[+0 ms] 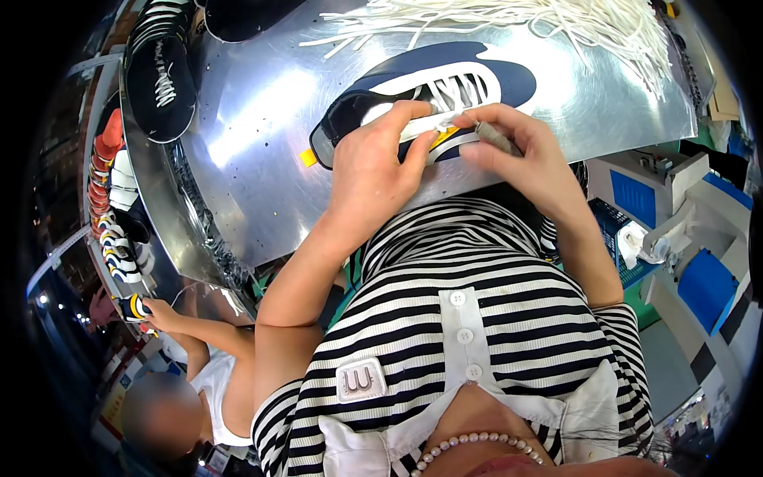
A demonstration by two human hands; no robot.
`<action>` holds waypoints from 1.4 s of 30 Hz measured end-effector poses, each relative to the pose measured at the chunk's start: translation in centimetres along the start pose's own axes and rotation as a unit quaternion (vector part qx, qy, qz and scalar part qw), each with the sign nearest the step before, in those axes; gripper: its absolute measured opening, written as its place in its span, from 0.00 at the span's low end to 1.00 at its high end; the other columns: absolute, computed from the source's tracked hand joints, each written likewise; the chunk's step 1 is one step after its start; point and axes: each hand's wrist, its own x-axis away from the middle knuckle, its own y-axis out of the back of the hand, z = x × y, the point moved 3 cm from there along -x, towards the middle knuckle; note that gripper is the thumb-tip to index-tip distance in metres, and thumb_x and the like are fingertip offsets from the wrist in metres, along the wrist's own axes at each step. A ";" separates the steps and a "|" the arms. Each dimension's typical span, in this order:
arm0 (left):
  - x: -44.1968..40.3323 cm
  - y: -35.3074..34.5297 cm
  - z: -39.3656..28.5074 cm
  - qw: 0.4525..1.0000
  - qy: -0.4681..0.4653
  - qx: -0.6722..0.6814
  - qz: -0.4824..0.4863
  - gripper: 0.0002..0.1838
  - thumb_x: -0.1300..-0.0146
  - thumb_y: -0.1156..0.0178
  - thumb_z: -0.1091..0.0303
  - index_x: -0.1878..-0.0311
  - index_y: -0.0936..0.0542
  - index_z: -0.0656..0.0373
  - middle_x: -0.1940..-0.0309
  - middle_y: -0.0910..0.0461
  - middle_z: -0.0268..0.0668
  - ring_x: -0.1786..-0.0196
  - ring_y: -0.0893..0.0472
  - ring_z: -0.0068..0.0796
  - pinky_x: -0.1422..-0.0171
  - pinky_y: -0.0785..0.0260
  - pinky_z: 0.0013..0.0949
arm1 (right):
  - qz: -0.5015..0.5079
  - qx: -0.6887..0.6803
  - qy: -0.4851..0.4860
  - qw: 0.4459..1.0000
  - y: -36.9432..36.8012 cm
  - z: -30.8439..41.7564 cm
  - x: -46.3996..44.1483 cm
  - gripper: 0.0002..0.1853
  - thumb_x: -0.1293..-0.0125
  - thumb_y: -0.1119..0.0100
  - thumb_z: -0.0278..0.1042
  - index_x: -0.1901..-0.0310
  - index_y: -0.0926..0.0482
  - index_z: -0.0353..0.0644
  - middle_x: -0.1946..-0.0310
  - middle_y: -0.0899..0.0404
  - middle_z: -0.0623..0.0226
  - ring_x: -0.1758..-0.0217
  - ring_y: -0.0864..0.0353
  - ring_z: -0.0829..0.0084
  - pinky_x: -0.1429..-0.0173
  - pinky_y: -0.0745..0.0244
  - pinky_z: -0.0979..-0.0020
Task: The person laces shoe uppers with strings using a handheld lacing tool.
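Observation:
A navy and white lace-up shoe (509, 75) lies on a metal tabletop, its toe toward the right. White lace crosses its front, and a yellow tab (308, 158) shows at the heel. My left hand (369, 171) is closed on the shoe's near side, with thumb and fingers at the white eyelet edge. In my right hand (531, 151) is a small tool with a grey-brown handle (497, 138), its thin tip pointing at the eyelets. What the tip touches is hidden by my fingers. A yellow strip (445, 137) shows between the hands.
A pile of loose white laces (588, 32) covers the table's far right. Dark shoes (163, 87) stand along the left edge, beside a rack of several shoes (119, 250). At lower left another person's hand (163, 316) holds a shoe. Grey and blue bins (707, 290) stand at right.

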 end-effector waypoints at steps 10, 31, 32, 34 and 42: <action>0.0 0.3 0.1 0.998 0.050 0.008 0.042 0.12 0.34 0.38 0.66 0.50 0.20 0.60 0.61 0.15 0.45 0.60 0.15 0.42 0.54 0.26 0.35 | -0.018 -0.166 -0.076 0.983 -0.8 0.0 -1.4 0.07 0.37 0.32 0.33 0.63 0.17 0.39 0.75 0.25 0.82 0.73 0.33 0.91 0.70 0.42 0.84; -0.4 -0.3 0.1 1.000 0.022 -0.002 0.009 0.15 0.38 0.33 0.62 0.53 0.20 0.60 0.66 0.15 0.42 0.67 0.16 0.38 0.61 0.26 0.34 | -0.133 -0.055 0.034 0.989 -2.6 -2.3 -2.3 0.06 0.35 0.34 0.32 0.65 0.18 0.39 0.76 0.23 0.80 0.72 0.30 0.90 0.68 0.37 0.84; -0.3 -0.3 0.5 1.000 0.009 0.012 0.004 0.15 0.38 0.33 0.61 0.53 0.20 0.60 0.66 0.15 0.42 0.67 0.16 0.38 0.61 0.26 0.34 | -0.136 -0.049 0.041 0.989 -2.6 -2.3 -2.3 0.06 0.35 0.33 0.32 0.65 0.18 0.39 0.76 0.23 0.80 0.72 0.31 0.90 0.69 0.37 0.84; -0.4 -0.2 0.6 0.999 0.009 0.028 0.013 0.16 0.38 0.33 0.61 0.53 0.19 0.61 0.66 0.15 0.42 0.67 0.16 0.36 0.61 0.27 0.33 | -0.141 -0.038 0.056 0.988 -2.6 -2.5 -2.3 0.06 0.36 0.33 0.32 0.66 0.18 0.39 0.76 0.24 0.80 0.73 0.31 0.90 0.69 0.38 0.84; -0.8 -0.3 0.4 1.000 0.002 -0.007 0.003 0.14 0.38 0.33 0.62 0.56 0.19 0.61 0.68 0.15 0.42 0.68 0.16 0.35 0.62 0.27 0.33 | -0.110 -0.035 0.054 0.992 -2.0 -2.9 -3.0 0.08 0.37 0.31 0.34 0.69 0.18 0.39 0.80 0.27 0.81 0.76 0.35 0.90 0.72 0.42 0.83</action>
